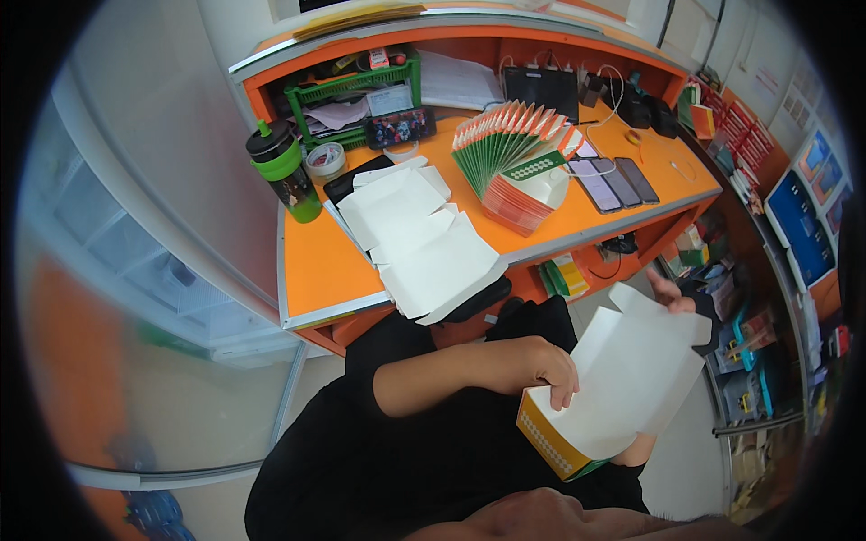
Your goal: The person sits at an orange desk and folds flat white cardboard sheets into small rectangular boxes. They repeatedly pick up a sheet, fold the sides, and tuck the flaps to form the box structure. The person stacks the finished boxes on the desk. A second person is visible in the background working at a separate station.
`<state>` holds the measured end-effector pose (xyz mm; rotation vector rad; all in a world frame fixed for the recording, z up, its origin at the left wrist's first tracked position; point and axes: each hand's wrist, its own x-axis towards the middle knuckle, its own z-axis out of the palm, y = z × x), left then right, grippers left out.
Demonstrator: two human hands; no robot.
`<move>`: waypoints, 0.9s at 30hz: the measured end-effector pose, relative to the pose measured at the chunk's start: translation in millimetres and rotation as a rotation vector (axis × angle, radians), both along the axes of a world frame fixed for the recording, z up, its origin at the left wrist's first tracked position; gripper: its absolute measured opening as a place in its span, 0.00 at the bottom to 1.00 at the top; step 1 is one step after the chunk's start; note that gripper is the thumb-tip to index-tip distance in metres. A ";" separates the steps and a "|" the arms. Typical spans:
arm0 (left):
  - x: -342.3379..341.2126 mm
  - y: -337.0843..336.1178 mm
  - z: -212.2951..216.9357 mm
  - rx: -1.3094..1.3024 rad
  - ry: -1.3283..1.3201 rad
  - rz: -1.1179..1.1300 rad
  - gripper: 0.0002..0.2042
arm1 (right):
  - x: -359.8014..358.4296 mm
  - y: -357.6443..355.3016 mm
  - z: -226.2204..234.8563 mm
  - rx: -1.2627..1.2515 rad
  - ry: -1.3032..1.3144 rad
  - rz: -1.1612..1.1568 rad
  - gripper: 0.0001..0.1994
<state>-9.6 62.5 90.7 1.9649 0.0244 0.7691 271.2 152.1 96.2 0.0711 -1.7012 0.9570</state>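
Seated below the orange surface (pixel 325 261), we hold a half-folded white and orange carton (pixel 622 388) over our lap, left hand (pixel 552 368) fingers gripping its wall, right hand (pixel 669 293) fingers steadying the open flap.

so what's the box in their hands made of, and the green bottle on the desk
The box looks like thin paperboard: matte white inside, printed orange-yellow outside, with flaps bending along sharp creases. The left hand grips its edge. The green bottle looks like plastic, smooth and slightly glossy with a dark lid, though coated metal can't be ruled out.
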 end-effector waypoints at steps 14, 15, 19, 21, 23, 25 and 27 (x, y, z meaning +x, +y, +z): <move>-53.9 9.3 19.2 -0.487 -0.185 0.461 0.20 | -22.4 -97.8 29.4 -0.332 -0.245 -0.745 0.19; -40.8 -7.5 31.4 -0.448 -0.039 0.516 0.20 | -37.2 -99.9 34.2 -0.178 -0.297 -0.787 0.17; -21.2 -22.4 44.9 -0.236 0.256 0.632 0.12 | -59.4 -98.8 46.7 0.091 -0.463 -0.831 0.14; -19.2 -17.4 34.9 -0.186 0.192 0.701 0.10 | -61.4 -99.0 53.9 0.168 -0.579 -0.814 0.13; -17.9 -15.5 26.1 -0.123 0.143 0.737 0.09 | -61.6 -100.0 55.3 0.169 -0.657 -0.792 0.10; -16.7 -16.9 22.8 -0.225 0.107 0.730 0.09 | -61.9 -102.0 53.2 0.091 -0.701 -0.758 0.08; -14.7 -17.9 23.8 -0.479 0.080 0.671 0.09 | -61.7 -102.0 48.4 -0.009 -0.693 -0.663 0.06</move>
